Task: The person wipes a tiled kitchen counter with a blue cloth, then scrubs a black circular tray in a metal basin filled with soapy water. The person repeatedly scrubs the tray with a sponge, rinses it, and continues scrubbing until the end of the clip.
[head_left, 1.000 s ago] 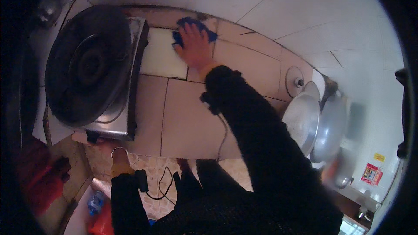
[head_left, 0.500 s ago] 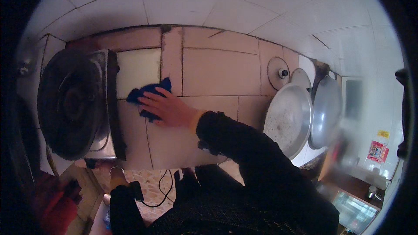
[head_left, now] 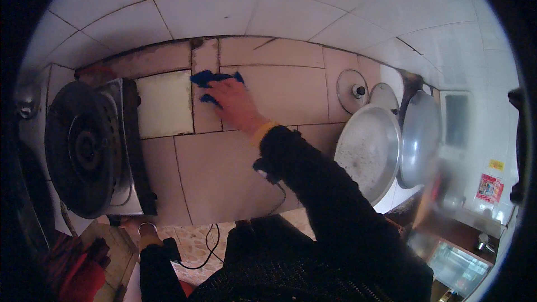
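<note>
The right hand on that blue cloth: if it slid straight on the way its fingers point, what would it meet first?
Probably the white tiled wall: the right hand presses the blue cloth toward the counter's back edge, with nothing between.

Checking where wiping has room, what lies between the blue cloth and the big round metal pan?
In the head view, only bare tiled countertop separates the crumpled blue cloth from the big round metal pan.

Single view: fisheye camera on my head, facing steeply down over tiled tabletop (head_left: 235, 173). Close range, my forearms enter from lower edge. Straight edges bend near rim.
</note>
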Motion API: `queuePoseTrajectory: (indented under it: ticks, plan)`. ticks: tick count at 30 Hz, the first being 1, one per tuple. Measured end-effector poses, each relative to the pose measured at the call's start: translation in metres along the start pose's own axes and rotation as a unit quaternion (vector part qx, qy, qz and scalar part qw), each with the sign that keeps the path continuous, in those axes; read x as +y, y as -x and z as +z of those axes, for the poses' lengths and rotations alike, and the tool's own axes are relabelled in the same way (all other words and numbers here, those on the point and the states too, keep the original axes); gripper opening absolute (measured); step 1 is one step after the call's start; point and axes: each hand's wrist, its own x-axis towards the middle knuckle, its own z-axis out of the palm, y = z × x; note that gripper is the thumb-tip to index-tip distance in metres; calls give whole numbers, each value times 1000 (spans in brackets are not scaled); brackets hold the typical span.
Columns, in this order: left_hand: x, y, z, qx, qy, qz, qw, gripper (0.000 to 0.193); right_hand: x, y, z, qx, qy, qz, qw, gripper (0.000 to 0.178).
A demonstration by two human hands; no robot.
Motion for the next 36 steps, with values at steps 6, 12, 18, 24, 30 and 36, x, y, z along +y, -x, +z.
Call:
queuePoseTrajectory:
  ticks: [6, 12, 18, 24, 30, 36]
  plan:
    - [-3, 6, -7, -13, -23, 0, 1000, 66, 84, 41, -88, 227, -72, 189, 953, 41]
    - [-5, 11, -9, -17, -33, 3, 999, 67, 174, 56, -158, 285, -173, 431, 839, 57]
    - [-6, 14, -1, -18, -36, 11, 999, 67, 217, 31, -88, 219, 271, 306, 886, 66]
    - [-5, 18, 2, -44, -51, 29, 997, 67, 106, 17, -12, 192, 111, 46, 974, 64]
    - [4, 33, -11, -91, -81, 57, 991, 68, -61, 81, 53, 37, 42, 7, 998, 73]
    - [15, 39, -29, -206, -164, 101, 959, 68, -181, 221, 88, -82, -78, -83, 990, 66]
